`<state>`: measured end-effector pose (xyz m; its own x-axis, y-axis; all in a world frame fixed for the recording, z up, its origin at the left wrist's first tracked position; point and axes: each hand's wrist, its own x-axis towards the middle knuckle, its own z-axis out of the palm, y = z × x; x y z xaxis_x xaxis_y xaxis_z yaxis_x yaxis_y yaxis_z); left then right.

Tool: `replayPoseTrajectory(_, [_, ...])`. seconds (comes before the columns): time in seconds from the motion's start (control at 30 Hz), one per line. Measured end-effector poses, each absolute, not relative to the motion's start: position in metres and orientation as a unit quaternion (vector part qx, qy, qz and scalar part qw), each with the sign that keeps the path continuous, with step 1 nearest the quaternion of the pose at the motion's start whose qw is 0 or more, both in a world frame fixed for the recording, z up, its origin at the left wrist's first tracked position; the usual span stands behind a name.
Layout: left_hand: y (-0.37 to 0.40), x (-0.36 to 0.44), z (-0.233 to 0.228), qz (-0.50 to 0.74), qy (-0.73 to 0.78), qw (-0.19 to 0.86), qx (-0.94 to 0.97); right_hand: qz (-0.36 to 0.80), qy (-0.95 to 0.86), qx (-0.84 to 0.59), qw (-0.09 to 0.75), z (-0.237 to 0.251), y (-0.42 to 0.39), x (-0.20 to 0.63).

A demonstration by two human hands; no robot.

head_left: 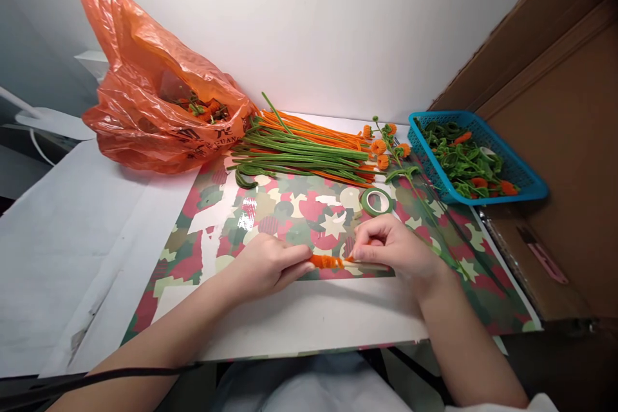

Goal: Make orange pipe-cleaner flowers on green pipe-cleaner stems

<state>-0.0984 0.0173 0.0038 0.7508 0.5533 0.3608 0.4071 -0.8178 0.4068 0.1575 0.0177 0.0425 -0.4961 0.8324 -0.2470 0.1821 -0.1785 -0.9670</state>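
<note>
Low over the near part of the table, an orange pipe cleaner (326, 261) is coiled around a pale thin stick (369, 266). The thumb and fingers of my left hand (270, 262) pinch the coil's left end. To the right, my right hand (393, 246) is closed with its fingertips on the orange strand beside the stick. The stick's right part runs under that hand. Just beyond my right hand lies a roll of green tape (365, 202). Straight green pipe cleaners (304, 148) and orange pipe cleaners (313, 129) lie bundled farther back.
An orange plastic bag (145, 96) holding orange and green pieces stands at the back left. Finished orange flowers on green stems (378, 147) lie right of the bundle. A blue basket (528, 187) of green and orange pieces and a pink cutter (548, 262) are at the right.
</note>
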Motion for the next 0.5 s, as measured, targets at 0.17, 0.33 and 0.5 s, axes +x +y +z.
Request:
replayPoseTrajectory(0.17, [0.019,-0.098,-0.003,0.223,0.356,0.087,0.903,0.496,-0.637,-0.523,0.274,0.039,0.015,0.15])
replayPoseTrajectory(0.33, [0.02,-0.094,-0.001,0.221,0.45,0.11,0.858,0.225,-0.76,-0.492,0.361,0.027,0.013,0.135])
replayPoseTrajectory(0.5, [0.018,-0.091,0.004,0.252,0.48,0.163,0.825,0.134,-0.775,-0.43,0.444,0.023,0.014,0.13])
